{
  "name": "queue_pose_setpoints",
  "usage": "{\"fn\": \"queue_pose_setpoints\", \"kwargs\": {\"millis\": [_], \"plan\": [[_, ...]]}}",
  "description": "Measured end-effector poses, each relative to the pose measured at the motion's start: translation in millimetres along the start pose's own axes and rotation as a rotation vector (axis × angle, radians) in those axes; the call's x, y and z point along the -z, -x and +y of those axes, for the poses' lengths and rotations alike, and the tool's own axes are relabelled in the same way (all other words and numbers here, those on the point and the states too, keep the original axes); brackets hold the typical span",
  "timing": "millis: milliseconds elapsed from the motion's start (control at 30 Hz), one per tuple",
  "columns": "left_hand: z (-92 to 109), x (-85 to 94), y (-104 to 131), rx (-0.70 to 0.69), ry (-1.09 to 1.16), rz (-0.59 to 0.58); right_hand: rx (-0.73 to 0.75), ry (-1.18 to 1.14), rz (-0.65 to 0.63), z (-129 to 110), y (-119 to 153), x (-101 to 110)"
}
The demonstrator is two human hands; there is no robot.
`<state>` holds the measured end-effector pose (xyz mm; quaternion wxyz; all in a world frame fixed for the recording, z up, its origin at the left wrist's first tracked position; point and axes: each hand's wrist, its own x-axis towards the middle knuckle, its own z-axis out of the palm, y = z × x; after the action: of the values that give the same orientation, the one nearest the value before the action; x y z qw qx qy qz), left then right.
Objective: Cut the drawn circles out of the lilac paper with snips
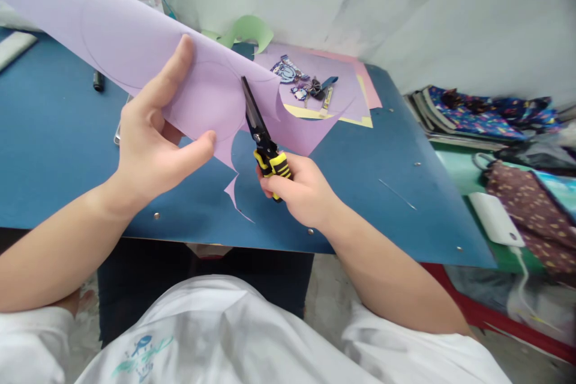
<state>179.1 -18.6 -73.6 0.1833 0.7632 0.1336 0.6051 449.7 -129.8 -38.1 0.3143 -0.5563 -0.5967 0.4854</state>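
A sheet of light purple paper, with round outlines drawn on it, is held up and curled above the table by my left hand. The thumb and a finger lie on its near face; other fingers are hidden behind it. My right hand grips black-and-yellow scissors by the handles. Their dark blades are at a cut in the paper, along the right side of one drawn circle, and look nearly closed. A curved cut edge hangs on the right. A thin purple scrap lies on the blue table below.
Behind the sheet, stacked coloured paper bears keys and keychains. A green paper curl rests near the wall. A black pen or marker lies left. On the right are a white power bank with a cable and patterned cloth items.
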Motion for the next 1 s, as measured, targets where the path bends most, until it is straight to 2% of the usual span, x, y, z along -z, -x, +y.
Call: {"fn": "queue_pose_setpoints", "kwargs": {"millis": [67,133,200,267,400,467,533,733,833,900,1000], "plan": [[13.4,1.2,-2.8,0.038,0.001,-0.011,0.002,0.01,0.0,1.1,0.2,0.3],[35.6,0.4,-6.6,0.076,-0.041,-0.027,0.0,0.015,-0.004,2.2,0.5,0.3],[56.5,-1.5,-9.3,0.2,-0.153,-0.041,-0.003,0.012,-0.004,2.5,0.6,0.0],[66.9,-3.2,-9.3,0.273,-0.178,-0.034,-0.004,0.007,0.002,2.2,0.3,-0.3],[58.5,-3.2,-4.0,0.192,-0.111,-0.058,-0.007,-0.007,-0.006,1.6,-1.2,-0.7],[54.9,-3.1,-3.1,0.197,-0.103,-0.056,-0.006,-0.027,-0.018,2.5,-1.8,-0.8],[59.0,-4.3,-4.8,0.215,-0.097,-0.055,0.0,-0.056,-0.033,4.0,-2.0,-1.0],[88.4,-8.9,-14.2,0.318,-0.111,-0.064,-0.003,-0.106,-0.068,8.2,-2.0,-0.9],[81.9,-8.4,-12.6,0.324,-0.134,-0.074,0.018,-0.073,-0.059,9.5,-2.7,-0.2],[67.8,-8.2,-8.9,0.249,-0.114,-0.052,0.021,-0.069,-0.059,9.9,-3.2,0.0],[51.4,-9.0,-4.2,0.046,-0.035,-0.005,0.023,-0.072,-0.058,9.9,-3.3,-0.3]]}}
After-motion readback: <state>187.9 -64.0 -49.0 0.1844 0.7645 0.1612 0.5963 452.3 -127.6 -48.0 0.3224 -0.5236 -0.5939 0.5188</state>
